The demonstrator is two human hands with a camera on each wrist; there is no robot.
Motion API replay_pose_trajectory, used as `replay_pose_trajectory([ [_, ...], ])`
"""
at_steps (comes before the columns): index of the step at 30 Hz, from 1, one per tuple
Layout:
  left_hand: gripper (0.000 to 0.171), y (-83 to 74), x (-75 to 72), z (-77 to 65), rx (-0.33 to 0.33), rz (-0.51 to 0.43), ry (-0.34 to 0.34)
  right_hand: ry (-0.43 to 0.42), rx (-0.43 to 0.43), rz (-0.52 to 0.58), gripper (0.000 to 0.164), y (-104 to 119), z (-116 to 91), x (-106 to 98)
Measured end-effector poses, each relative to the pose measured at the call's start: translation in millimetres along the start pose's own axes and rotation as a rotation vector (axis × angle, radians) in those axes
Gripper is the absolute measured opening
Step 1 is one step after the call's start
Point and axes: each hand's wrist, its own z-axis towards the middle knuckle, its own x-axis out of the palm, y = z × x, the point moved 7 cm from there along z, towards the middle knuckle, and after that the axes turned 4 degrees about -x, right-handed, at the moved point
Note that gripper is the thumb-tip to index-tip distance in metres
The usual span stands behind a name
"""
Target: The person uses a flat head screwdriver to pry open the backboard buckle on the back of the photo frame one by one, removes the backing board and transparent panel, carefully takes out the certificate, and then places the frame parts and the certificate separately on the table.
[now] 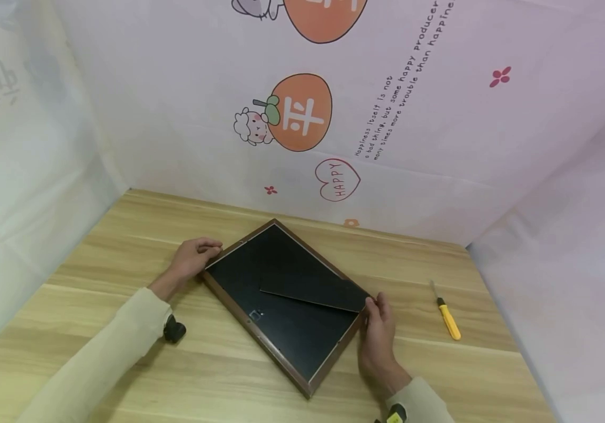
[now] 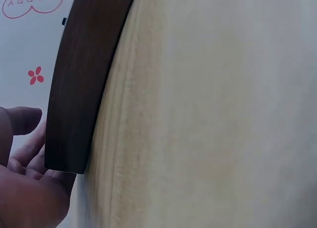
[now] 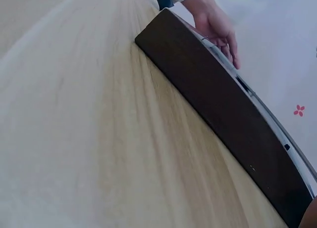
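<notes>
A picture frame [image 1: 291, 305] lies face down on the wooden table, turned at an angle. Its back is black, with a brown rim and a stand flap [image 1: 313, 288] lying across it. At the left corner my left hand [image 1: 194, 257] touches the frame with relaxed fingers; in the left wrist view the thumb [image 2: 25, 120] stands off the dark side. My right hand [image 1: 378, 335] grips the right corner, thumb on the rim. The right wrist view shows the frame's long side [image 3: 218, 99] low over the wood, with little of the right hand [image 3: 311, 215] visible.
A screwdriver [image 1: 447, 317] with a yellow handle lies on the table [image 1: 217, 376] to the right. Behind the table hangs a white printed cloth [image 1: 413, 194]; pale sheets enclose the left and right sides.
</notes>
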Motion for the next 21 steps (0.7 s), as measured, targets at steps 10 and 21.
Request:
replay_pose_trajectory([
  [10, 0.032, 3.3, -1.0, -8.1, -0.006, 0.019, 0.007, 0.02, -0.042, -0.045, 0.065, 0.2, 11.6, 5.4],
  [21, 0.03, 8.8, -4.7, -25.3, -0.036, 0.042, 0.013, 0.001, -0.136, -0.151, 0.067, 2.6, 32.6, 9.5],
])
